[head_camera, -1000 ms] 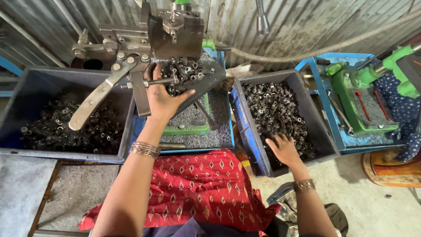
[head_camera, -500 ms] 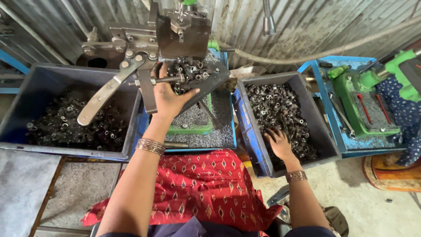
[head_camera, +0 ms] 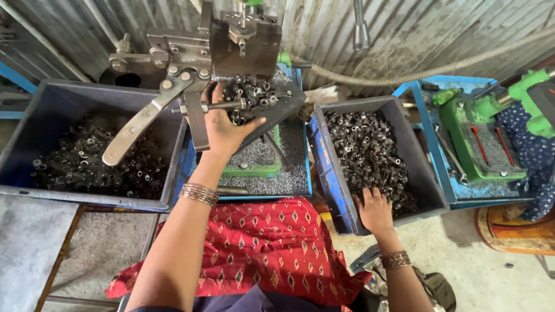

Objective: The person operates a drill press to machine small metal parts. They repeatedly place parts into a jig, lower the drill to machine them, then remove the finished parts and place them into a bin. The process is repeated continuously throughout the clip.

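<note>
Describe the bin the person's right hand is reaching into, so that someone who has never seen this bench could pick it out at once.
Start at the grey hand press in the middle, against the corrugated wall. Just to its right sits a dark grey plastic bin, with the right hand resting on the small metal parts inside. Unlike the grey bin on the left, whose parts look darker, its contents are shiny and silvery, and a green machine stands beside it.

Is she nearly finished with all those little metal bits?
Not nearly. The dark grey bin on the left already holds many dark metal pieces. Her left hand is at the grey hand press; her right hand digs in the grey bin of shiny metal pieces, still quite full.
</note>
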`<state>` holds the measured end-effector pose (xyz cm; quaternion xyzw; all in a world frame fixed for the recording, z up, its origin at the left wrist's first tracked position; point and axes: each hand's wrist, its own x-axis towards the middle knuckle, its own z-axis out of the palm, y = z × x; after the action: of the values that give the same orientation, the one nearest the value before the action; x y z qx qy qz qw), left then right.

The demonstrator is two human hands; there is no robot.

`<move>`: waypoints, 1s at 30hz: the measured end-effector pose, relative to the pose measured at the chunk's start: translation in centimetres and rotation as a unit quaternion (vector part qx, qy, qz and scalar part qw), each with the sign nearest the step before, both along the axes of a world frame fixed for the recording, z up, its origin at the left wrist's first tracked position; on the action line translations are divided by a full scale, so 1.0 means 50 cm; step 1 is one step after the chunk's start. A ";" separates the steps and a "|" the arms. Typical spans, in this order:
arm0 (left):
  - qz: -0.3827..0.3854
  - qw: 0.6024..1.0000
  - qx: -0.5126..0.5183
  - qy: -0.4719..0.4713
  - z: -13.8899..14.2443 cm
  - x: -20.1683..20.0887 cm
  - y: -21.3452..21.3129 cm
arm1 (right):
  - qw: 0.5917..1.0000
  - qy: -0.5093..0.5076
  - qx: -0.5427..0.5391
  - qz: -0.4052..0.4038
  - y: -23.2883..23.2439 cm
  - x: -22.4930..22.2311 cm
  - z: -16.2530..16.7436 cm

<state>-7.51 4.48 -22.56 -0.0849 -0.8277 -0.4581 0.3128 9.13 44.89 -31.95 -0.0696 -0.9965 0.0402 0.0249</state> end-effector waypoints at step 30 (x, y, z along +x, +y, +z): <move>0.036 0.999 -0.027 -0.010 0.025 0.012 -0.003 | 0.959 -0.203 -0.008 -0.195 -0.015 -0.048 -0.009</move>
<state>-6.93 4.31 -21.31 -0.0590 -0.8457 -0.4245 0.3181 6.74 44.15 -32.39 -0.2698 -0.9472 0.0272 -0.1714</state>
